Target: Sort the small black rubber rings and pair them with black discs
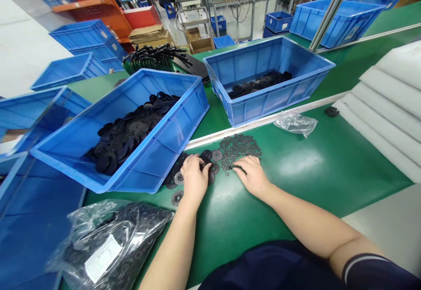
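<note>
My left hand (pixel 194 177) is curled over a group of black plastic discs (pixel 178 198), its thumb and fingers closed around a dark disc that they partly hide. To its right, my right hand (pixel 252 175) pinches a small black ring (pixel 230 167) between thumb and forefinger. That hand is at the near edge of a spread of small dark rings (pixel 240 145) on the green tabletop. A few flat discs, among them a grey-black disc (pixel 217 155), lie between the hands and the rings.
A tilted blue crate (pixel 177 136) full of black discs stands left. Another blue crate (pixel 272 99) with discs is behind the ledge. A clear bag of black parts (pixel 131 237) lies near left. An empty-looking plastic bag (pixel 296 124) and white foam sheets (pixel 388 92) are right.
</note>
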### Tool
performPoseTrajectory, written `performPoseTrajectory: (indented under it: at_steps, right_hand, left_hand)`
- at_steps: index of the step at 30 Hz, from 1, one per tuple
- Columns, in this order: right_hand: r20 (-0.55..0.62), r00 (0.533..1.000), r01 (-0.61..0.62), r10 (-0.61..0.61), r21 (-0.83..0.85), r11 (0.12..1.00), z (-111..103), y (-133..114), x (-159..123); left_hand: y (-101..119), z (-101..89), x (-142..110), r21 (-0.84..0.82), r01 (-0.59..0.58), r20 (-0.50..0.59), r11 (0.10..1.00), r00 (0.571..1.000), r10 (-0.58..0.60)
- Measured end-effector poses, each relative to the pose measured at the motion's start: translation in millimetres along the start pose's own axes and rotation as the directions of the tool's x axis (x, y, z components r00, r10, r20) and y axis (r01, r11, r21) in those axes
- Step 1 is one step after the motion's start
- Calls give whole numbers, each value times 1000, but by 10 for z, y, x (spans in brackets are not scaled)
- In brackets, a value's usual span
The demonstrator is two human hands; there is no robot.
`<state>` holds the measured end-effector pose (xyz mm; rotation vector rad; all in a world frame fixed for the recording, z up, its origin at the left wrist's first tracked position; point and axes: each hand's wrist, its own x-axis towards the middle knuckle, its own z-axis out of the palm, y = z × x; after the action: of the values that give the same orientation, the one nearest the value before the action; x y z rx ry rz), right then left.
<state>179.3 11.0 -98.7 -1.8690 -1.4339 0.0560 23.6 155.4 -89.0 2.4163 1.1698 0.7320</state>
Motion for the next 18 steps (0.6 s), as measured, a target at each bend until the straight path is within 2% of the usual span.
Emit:
performPoseTrajectory:
  at_steps: [2,3,4,6,8,10,12,18]
  right_hand:
    - [-10,1000,24,-24,26,999,-9,-26,2]
    - [-14,999,37,-37,37,999,-13,-39,1]
    - [-19,999,50,-49,47,998,-15,-51,-1]
    - [-20,997,69,-68,63,996,-12,-71,-9]
    - [-4,997,78,-78,64,995,1,-81,-21]
    - [22,996,83,-85,59,995,20,-85,-35]
    - [37,995,92,-95,62,994,39,-89,-46]
    - [54,992,107,-110,60,992,47,-105,-54]
  left_hand:
    - [101,26,-60,-249,86,4,965,996,-88]
    - [165,49,-98,-396,159,51,904,987,-151]
    - [232,77,-137,-540,246,133,805,969,-207]
    - [353,138,-207,-750,420,352,511,907,-230]
    - [432,188,-259,-813,537,514,226,843,-155]
    - [464,213,-293,-807,586,579,72,809,-101]
    - [466,218,-318,-802,597,593,23,800,-91]
    - [460,218,-378,-769,639,638,-9,766,-85]
